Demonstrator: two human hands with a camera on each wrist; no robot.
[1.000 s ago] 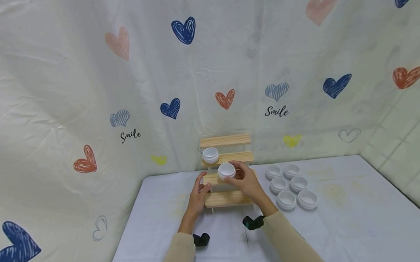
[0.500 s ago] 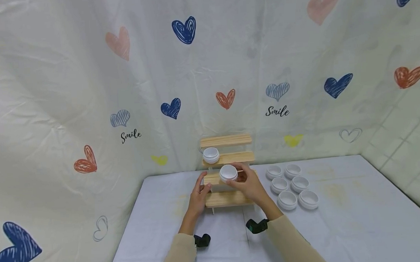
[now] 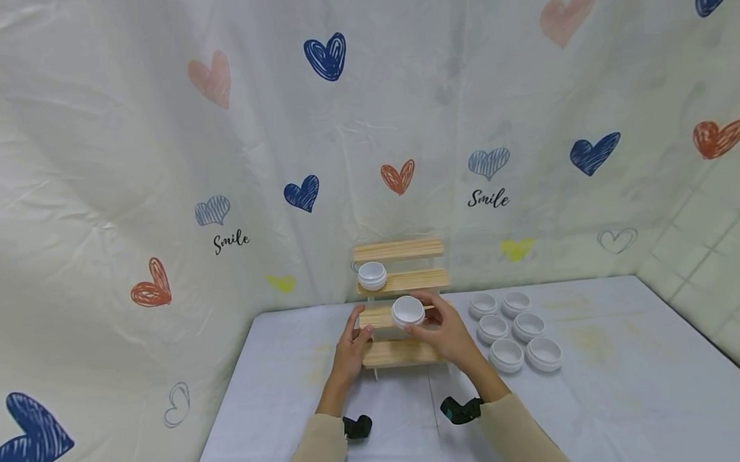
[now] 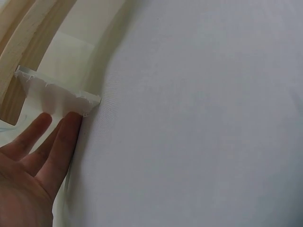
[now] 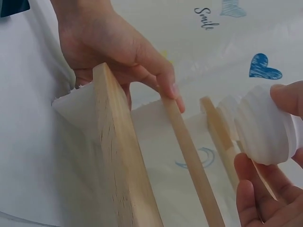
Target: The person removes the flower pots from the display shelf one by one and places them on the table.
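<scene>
Right hand [image 3: 448, 331] is pinching a small white jar [image 3: 408, 311] between thumb and fingertips [image 5: 287, 98], fingers curled round its ribbed side. Jar is round, squat, matte plastic, open top, sitting over the third step of the wooden tiered rack [image 3: 401, 299], counting from the top.

Left hand [image 3: 351, 348] is bracing the rack's left end, fingers mostly straight and relaxed, one fingertip [image 5: 169, 90] lying on a slat edge; nothing gripped.

Rack is four pale raw-pine slats stepped like stairs, visible grain, with clear or white side supports, rough-cut edges in the wrist views. A second white jar [image 3: 372, 275] is sitting on the slat one step higher, left end.

Six more white jars [image 3: 516, 329] are standing in two rows on the white tablecloth [image 3: 604, 386], just right of the rack. Behind, a wrinkled cream backdrop [image 3: 151, 131] printed with hearts.
</scene>
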